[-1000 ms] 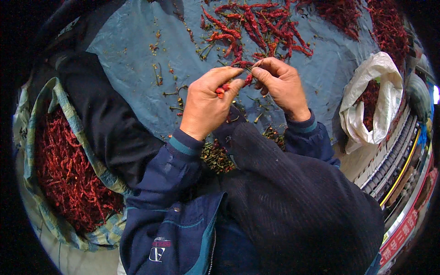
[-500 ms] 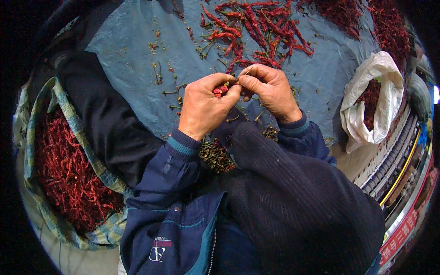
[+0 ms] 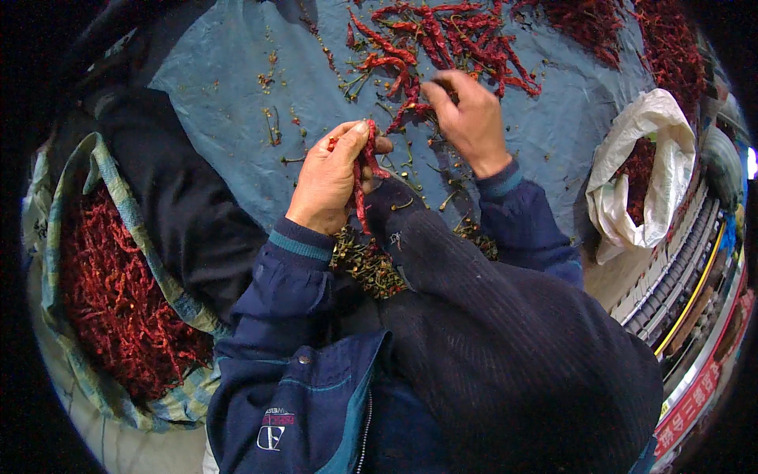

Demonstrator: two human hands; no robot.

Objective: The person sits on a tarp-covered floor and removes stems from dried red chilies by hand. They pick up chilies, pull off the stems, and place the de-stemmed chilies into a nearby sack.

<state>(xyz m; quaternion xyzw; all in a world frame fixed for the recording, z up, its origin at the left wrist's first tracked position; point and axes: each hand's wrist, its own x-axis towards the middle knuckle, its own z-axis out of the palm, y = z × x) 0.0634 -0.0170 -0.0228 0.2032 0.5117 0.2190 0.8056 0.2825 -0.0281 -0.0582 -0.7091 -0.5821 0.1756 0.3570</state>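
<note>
Two hands work over a blue sheet [image 3: 237, 103]: the left hand [image 3: 328, 182] is clenched around a few red chillies [image 3: 365, 170] that hang down past its palm, while the right hand [image 3: 470, 118] reaches to the near edge of the chilli pile [image 3: 450, 39] at the top of the sheet, its fingertips pinched on one chilli there. Loose green stems [image 3: 371, 265] lie heaped just below the left wrist, against the dark trouser leg [image 3: 489, 332]. A woven sack [image 3: 103, 292] full of chillies sits at the left, a white bag [image 3: 639, 174] of them at the right.
</note>
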